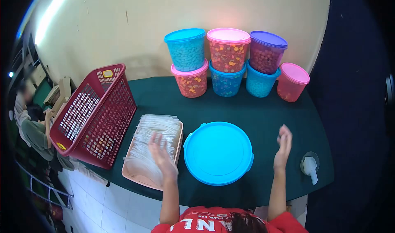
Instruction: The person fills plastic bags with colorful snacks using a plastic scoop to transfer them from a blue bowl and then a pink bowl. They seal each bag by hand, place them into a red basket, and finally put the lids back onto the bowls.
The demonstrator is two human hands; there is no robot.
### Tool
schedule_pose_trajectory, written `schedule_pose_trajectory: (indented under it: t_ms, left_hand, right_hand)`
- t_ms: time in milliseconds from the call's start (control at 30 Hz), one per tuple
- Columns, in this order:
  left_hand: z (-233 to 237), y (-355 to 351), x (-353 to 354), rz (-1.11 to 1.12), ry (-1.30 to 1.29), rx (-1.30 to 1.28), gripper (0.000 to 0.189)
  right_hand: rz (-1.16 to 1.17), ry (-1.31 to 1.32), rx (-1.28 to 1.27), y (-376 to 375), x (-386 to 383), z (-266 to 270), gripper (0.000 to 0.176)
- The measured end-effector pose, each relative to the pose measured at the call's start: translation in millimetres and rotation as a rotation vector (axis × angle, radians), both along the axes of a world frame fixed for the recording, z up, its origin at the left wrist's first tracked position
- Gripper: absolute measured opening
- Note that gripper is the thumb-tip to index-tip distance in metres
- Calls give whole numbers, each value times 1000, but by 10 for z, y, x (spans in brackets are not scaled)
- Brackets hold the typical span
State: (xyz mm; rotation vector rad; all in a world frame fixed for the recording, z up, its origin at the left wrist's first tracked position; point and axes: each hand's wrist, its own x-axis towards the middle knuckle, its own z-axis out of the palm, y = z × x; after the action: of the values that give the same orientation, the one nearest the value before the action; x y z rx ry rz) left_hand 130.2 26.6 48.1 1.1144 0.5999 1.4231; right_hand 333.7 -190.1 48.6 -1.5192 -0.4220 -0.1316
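My left hand is raised over the right part of a pale pink tray, fingers apart and holding nothing. Packed in that tray are several flat clear plastic bags. Between my hands sits a wide round tub with a bright blue lid, its lid on. To the right of it my right hand is held up on edge, fingers stretched out, with nothing in it. A white scoop rests in a small clear bowl at the table's right side.
A tall maroon plastic basket stands at the left. Along the wall are lidded tubs of colourful pieces, stacked in two rows, including a pink-lidded tub and a purple-lidded tub. Another person is at far left. Dark green cloth covers the table.
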Motion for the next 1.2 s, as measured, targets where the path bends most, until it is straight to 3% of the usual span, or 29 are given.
schedule_pose_trajectory:
  t_ms: [100,167,233,300,367,400,433,467,500,567,600,667,767,867,900,967,1167,1200]
  left_hand:
    - [579,36,174,26,-202,277,38]
    - [692,63,469,67,-170,293,35]
    - [547,56,700,103,-143,316,33]
    - [161,174,945,312,214,469,28]
    - [41,331,976,290,337,427,28]
    - [-41,396,965,267,464,381,28]
    - [-143,452,959,265,478,370,28]
    - [-224,516,973,170,645,422,30]
    - [-203,516,975,69,808,475,32]
    - [-173,491,913,-334,1241,258,53]
    - [-152,527,911,-402,1260,234,56]
    - [-132,549,887,-486,1299,196,60]
    - [-164,554,915,-560,1315,193,63]
    - [-428,680,949,-519,1180,311,54]
    - [-234,606,938,-577,1196,312,51]
    - [-375,648,949,-467,1125,502,43]
    - [-282,583,965,-414,1153,337,45]
    - [-153,548,959,-458,1238,200,47]
  right_hand:
    - [-121,-145,282,379,257,414,29]
    - [-147,-105,406,709,314,580,26]
    - [-150,-143,347,1023,336,468,24]
    - [-194,-394,177,1353,241,188,23]
    - [-27,-361,-212,1410,223,-88,25]
    - [-22,-353,-222,1407,230,-110,25]
    - [7,-356,-389,1406,234,-114,25]
    - [35,-363,-550,1409,244,-120,25]
    - [99,-304,-646,1404,222,-114,37]
    - [405,145,-917,1361,261,-25,61]
    - [410,157,-926,1386,318,-68,61]
    - [557,200,-975,1432,411,-219,81]
    - [676,326,-945,1437,405,-151,86]
    - [706,275,-947,1437,454,-191,81]
    - [729,254,-929,1438,452,-235,79]
    - [711,306,-921,1476,430,-254,74]
    - [601,186,-991,1428,400,-174,74]
    - [603,170,-990,1436,429,-226,75]
